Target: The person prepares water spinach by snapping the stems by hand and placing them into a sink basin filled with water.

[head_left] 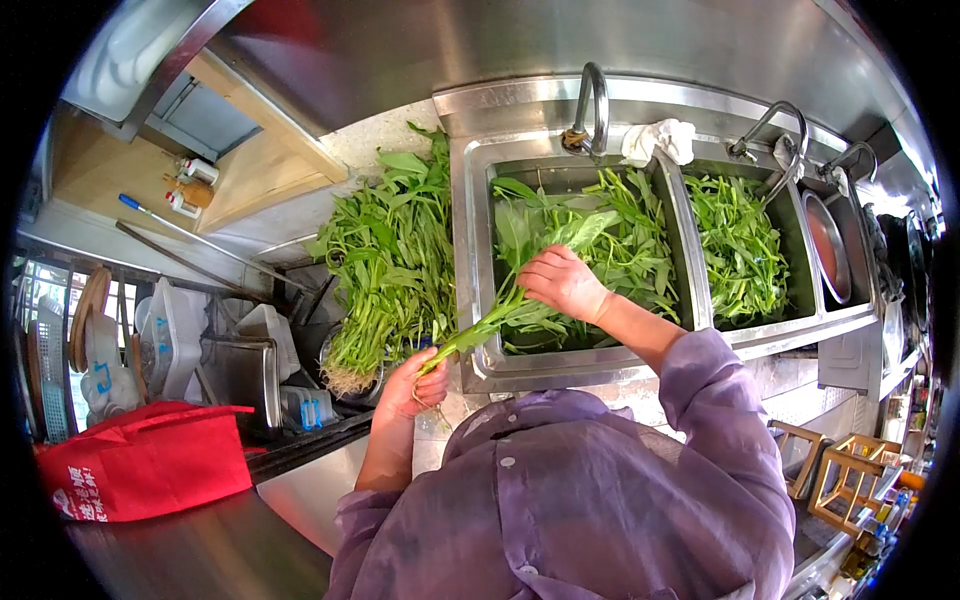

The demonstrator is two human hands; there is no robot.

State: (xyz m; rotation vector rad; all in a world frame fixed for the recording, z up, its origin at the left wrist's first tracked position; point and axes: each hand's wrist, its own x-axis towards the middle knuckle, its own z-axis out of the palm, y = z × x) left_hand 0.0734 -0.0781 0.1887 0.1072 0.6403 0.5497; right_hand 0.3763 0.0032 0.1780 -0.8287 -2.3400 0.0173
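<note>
A small bunch of water spinach [482, 328] stretches slantwise between my two hands, over the left front corner of the steel sink [468, 220]. At its stem and root end, my left hand [412, 386] is closed around the stalks, with thin roots hanging below. My right hand [563, 284] grips it higher up, near the leaves, above the left basin. Loose water spinach leaves [640, 240] lie in the water of that basin. To the left of the sink stands a big heap of water spinach [395, 250], its pale roots toward me.
More cut greens [740, 245] fill the middle basin. A metal bowl [826, 250] sits in the right one. Curved faucets [599, 100] rise behind, with a white cloth [658, 142] between them. At left are plastic containers [172, 335] and a red bag [150, 465]; wooden stools [850, 480] stand at right.
</note>
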